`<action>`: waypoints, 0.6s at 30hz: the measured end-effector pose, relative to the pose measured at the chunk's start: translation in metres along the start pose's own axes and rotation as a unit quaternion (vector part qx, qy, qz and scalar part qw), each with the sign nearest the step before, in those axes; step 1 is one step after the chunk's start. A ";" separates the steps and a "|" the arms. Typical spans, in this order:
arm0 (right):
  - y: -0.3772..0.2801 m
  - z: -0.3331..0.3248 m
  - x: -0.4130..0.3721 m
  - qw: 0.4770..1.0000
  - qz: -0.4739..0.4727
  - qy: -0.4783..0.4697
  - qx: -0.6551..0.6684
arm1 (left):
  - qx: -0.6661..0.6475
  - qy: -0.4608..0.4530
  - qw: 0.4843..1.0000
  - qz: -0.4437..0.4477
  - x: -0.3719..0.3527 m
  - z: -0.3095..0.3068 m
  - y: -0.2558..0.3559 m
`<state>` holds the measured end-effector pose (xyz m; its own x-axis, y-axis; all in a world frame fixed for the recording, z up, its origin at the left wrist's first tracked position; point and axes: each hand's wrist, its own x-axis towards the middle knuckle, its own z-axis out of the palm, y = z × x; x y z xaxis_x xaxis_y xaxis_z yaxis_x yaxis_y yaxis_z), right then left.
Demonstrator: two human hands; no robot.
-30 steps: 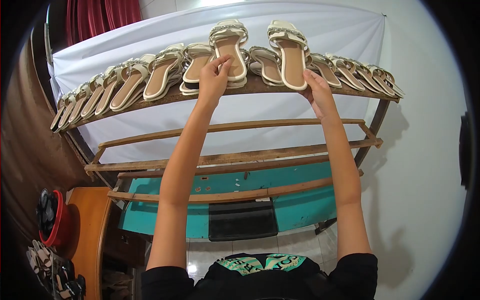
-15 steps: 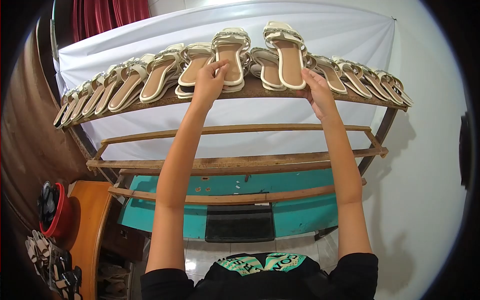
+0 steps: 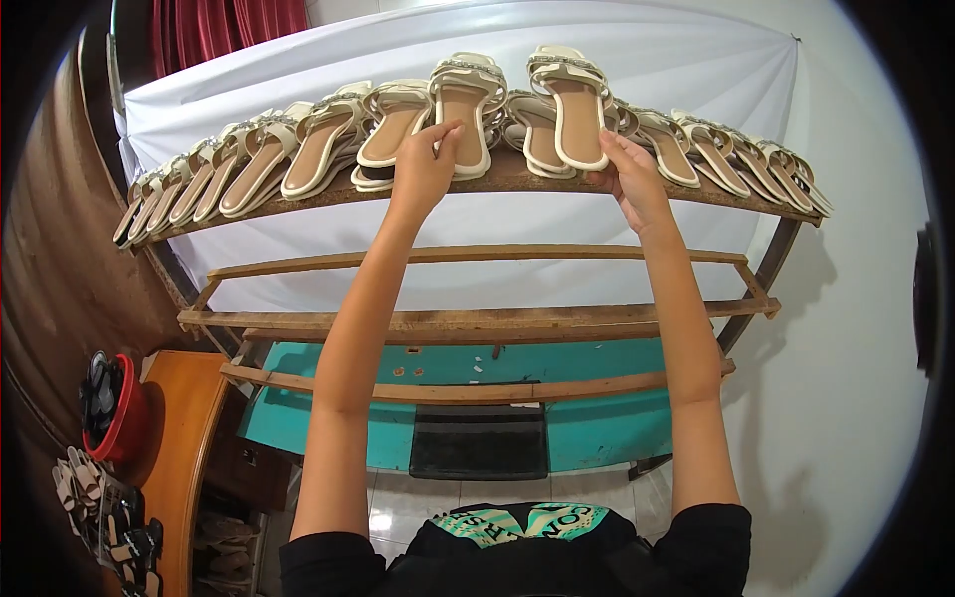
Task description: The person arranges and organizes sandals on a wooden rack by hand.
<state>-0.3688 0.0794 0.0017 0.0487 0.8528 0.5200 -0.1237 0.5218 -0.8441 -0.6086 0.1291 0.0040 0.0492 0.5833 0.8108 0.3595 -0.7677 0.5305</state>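
A white-edged slide sandal (image 3: 462,107) with a tan insole and a decorated strap is in my left hand (image 3: 425,171). Thumb and fingers close on its left edge near the heel. My right hand (image 3: 631,181) grips the heel of a similar sandal (image 3: 577,121), thumb on its right edge and fingers partly hidden underneath. Both sandals lean toe-up against the row at the top shelf. Beside my left hand rests another pale sandal (image 3: 391,129), and one more sandal (image 3: 538,139) sits partly behind the right-hand one.
More sandals line both ends of the wooden shelf (image 3: 328,191). White cloth (image 3: 398,234) hangs behind it. Lower wooden bars (image 3: 477,320) cross above a teal tabletop (image 3: 338,428) with a black mat (image 3: 477,448). At left, a red tub (image 3: 124,423) holds dark footwear near an orange-brown cabinet top (image 3: 184,408).
The sandal in my right hand has risen very slightly. My left hand keeps nearly the same grip, and the whole view has shifted a little.
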 end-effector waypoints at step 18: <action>-0.009 0.000 0.000 1.000 -0.008 0.000 0.004 | 0.022 0.057 0.998 0.034 0.009 0.004 0.005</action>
<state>-0.3680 0.0747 0.0094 0.0500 0.8438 0.5344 -0.1299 0.5360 -0.8342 -0.6027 0.1319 0.0128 -0.0306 0.4936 0.8691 0.4005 -0.7906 0.4632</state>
